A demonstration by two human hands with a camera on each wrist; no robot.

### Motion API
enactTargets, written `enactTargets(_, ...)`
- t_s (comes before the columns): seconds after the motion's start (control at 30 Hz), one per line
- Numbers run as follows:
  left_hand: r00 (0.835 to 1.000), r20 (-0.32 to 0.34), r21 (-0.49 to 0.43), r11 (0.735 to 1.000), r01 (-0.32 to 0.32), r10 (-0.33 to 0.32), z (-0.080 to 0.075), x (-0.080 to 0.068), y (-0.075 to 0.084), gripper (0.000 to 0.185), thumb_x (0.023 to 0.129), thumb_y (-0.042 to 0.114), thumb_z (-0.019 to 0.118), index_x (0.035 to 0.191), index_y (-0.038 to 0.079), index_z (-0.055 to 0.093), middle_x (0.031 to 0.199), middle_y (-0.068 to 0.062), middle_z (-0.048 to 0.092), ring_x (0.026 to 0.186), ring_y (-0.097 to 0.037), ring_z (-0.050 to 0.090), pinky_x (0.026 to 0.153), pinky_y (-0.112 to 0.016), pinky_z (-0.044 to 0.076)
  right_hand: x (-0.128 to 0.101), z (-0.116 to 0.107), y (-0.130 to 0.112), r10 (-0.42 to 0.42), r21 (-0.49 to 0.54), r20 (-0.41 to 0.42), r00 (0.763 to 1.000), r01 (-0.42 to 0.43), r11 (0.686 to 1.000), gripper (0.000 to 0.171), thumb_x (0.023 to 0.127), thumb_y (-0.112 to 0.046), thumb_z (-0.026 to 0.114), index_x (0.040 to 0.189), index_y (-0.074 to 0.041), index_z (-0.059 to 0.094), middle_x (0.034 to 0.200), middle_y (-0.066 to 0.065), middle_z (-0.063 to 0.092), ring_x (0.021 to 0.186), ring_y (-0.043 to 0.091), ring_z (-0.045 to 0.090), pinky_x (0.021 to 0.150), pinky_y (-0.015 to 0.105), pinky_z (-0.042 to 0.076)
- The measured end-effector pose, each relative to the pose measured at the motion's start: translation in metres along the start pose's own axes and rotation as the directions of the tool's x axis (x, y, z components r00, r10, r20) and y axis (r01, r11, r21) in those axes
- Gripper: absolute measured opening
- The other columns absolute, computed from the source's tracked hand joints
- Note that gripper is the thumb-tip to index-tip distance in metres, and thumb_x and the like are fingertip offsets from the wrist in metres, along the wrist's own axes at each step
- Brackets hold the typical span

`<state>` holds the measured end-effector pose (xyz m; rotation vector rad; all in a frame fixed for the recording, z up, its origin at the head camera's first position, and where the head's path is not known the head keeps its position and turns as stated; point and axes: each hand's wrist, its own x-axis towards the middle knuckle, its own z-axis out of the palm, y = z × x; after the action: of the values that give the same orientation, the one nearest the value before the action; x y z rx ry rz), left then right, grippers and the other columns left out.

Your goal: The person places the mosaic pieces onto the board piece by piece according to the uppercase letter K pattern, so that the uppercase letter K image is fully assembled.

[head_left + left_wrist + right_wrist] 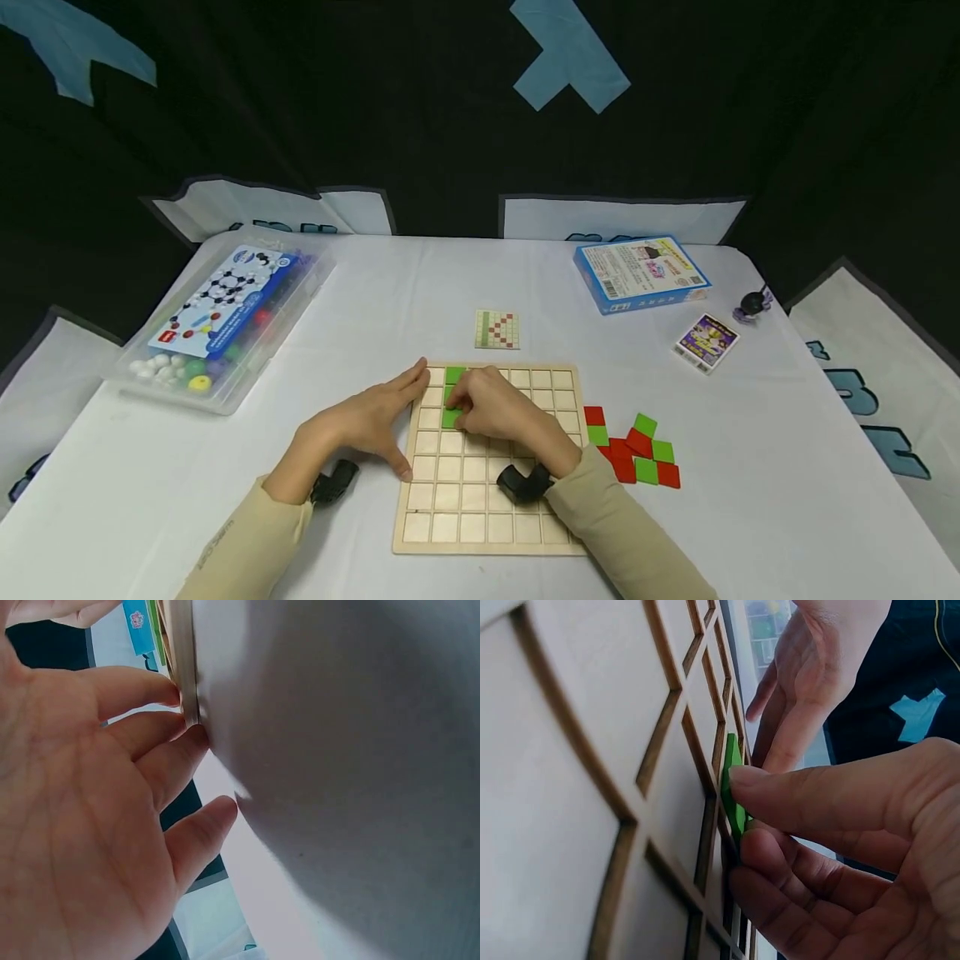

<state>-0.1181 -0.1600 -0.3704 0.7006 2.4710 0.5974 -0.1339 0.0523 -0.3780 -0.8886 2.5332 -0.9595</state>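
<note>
Two beige sleeves reach in from the bottom edge of the head view, over a wooden grid board lying flat on a desk covered in white cloth. Right hand rests on the upper left part of the board, its thumb and fingertips pinching a green square tile. In the right wrist view this tile stands on edge, tilted up out of its cell, one edge down against the board, not yet lying flat. Left hand lies flat and relaxed, fingers straight, pressed against the board's left edge, holding nothing.

As a judgement, the filling is at an early stage: another green tile already sits in the top row, just above the right hand's fingertips, and most cells are bare wood. A loose pile of red and green tiles waits on the desk just right of the board. A small pattern card lies just beyond the board's far edge.
</note>
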Motion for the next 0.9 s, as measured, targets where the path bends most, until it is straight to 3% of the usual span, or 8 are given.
enactTargets(0.3,1.0,0.001,0.004,1.0,-0.005,0.005,0.0,-0.002,-0.002,0.134,0.054,0.043,0.091,0.152,-0.004,0.013,0.161,-0.02,0.0,0.145,-0.043,0.016,0.113,-0.056,0.028,0.003,0.003,-0.001,-0.041,-0.055,0.011,0.999,0.041,0.998,0.019,0.075,0.006,0.069,0.092,0.0,0.076,0.082,0.007,0.071,0.069,0.007,0.053,0.062,0.015,0.046)
enactTargets(0.47,1.0,-0.002,0.005,1.0,-0.029,0.029,0.0,0.001,-0.003,0.134,0.054,0.044,0.091,0.152,-0.005,0.013,0.161,-0.021,-0.001,0.145,-0.043,0.016,0.113,-0.057,0.027,0.001,0.0,0.001,-0.023,-0.034,0.017,1.0,0.024,0.999,0.018,0.078,0.002,0.072,0.095,-0.001,0.076,0.086,0.007,0.072,0.068,0.005,0.057,0.062,0.014,0.048)
enactTargets(0.67,1.0,0.004,0.004,1.0,-0.019,0.019,0.001,0.003,-0.002,0.134,0.055,0.045,0.09,0.152,-0.004,0.012,0.161,-0.02,-0.001,0.146,-0.043,0.015,0.113,-0.057,0.027,-0.007,-0.014,0.012,-0.074,0.072,0.056,0.996,0.07,0.995,0.022,0.083,-0.014,0.075,0.1,0.0,0.074,0.092,0.01,0.073,0.075,0.008,0.065,0.067,0.014,0.051)
enactTargets(0.8,1.0,0.003,0.008,1.0,-0.01,0.01,0.001,0.004,-0.001,0.135,0.054,0.045,0.091,0.152,-0.003,0.012,0.161,-0.02,-0.001,0.146,-0.042,0.015,0.114,-0.056,0.026,-0.019,-0.031,0.025,-0.081,0.194,0.063,0.995,0.067,0.979,0.029,0.084,-0.013,0.073,0.107,0.004,0.071,0.103,0.016,0.071,0.087,0.016,0.069,0.077,0.017,0.054)
enactTargets(0.9,1.0,-0.002,0.014,1.0,-0.016,0.016,0.0,0.004,-0.001,0.135,0.054,0.044,0.091,0.152,-0.004,0.012,0.161,-0.02,-0.001,0.146,-0.043,0.015,0.114,-0.057,0.026,-0.033,-0.046,0.038,-0.038,0.291,0.053,0.998,0.021,0.957,0.032,0.084,-0.009,0.073,0.112,0.007,0.068,0.11,0.021,0.068,0.096,0.024,0.069,0.084,0.023,0.055)
